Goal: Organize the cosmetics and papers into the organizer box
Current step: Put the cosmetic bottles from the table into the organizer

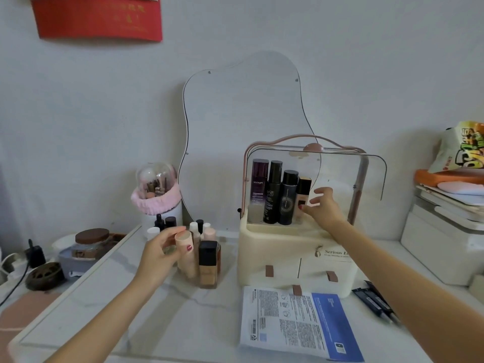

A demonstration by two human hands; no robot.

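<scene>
A cream organizer box (277, 247) with a raised clear lid stands at centre right. Its top shelf holds a purple bottle (259, 184), two black bottles (273, 192) and a foundation bottle (302, 195). My right hand (320, 205) reaches into the shelf, fingers spread, touching the foundation bottle's lower edge. My left hand (163, 248) grips a peach tube (186, 254) in a cluster of small bottles (207, 260) left of the box. A printed paper sheet (293, 326) lies flat in front of the box.
A wavy mirror (243, 113) leans on the wall behind. A domed brush holder (157, 195) stands at the left, beside a jar (91, 242). Black tubes (374, 302) lie right of the paper. Stacked boxes and a snack bag (463, 148) fill the right edge.
</scene>
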